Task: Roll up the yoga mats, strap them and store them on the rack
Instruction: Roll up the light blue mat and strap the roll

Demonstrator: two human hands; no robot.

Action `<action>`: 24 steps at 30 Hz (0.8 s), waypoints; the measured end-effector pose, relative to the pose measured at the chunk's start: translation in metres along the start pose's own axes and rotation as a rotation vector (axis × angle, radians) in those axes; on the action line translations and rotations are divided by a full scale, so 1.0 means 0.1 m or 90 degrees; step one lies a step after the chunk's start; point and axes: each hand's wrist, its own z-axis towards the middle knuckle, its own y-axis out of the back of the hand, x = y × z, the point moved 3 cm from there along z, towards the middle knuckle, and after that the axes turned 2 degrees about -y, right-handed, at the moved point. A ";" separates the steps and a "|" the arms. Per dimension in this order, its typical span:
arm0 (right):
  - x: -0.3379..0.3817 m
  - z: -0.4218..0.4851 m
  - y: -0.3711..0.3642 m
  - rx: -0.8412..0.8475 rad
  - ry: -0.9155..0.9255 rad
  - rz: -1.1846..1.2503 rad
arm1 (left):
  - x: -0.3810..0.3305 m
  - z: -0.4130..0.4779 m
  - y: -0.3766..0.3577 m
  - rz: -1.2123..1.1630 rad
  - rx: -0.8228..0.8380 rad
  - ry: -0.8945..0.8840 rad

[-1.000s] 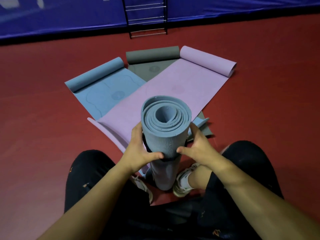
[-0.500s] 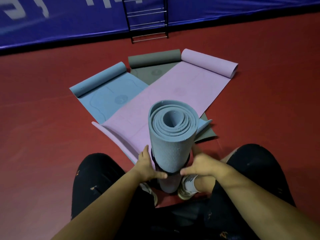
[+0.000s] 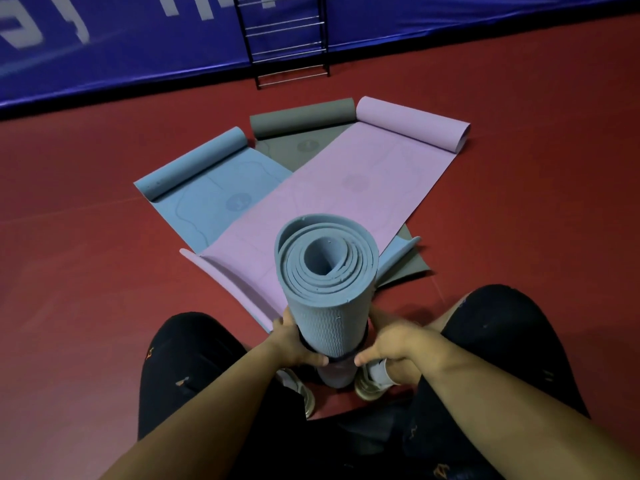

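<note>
Pretty boxed in around the rolled blue mat (image 3: 327, 306): left hand (image 3: 294, 344) and right hand (image 3: 391, 344) grip it low on either side. The left knee (image 3: 194, 358) and right knee (image 3: 502, 334) flank it, and shoes (image 3: 372, 386) crowd its base. Above its top end it's open. Just beyond it, the purple mat (image 3: 346, 188), light blue mat (image 3: 214, 199) and grey mat (image 3: 301, 133) lie low. The rack (image 3: 287, 39) stands far beyond, with bare red floor (image 3: 86, 271) out to both sides.
</note>
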 end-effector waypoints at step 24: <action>0.00 0.28 0.13 -0.151 0.118 0.235 | -0.44 -0.16 0.35 -0.224 -0.179 -0.261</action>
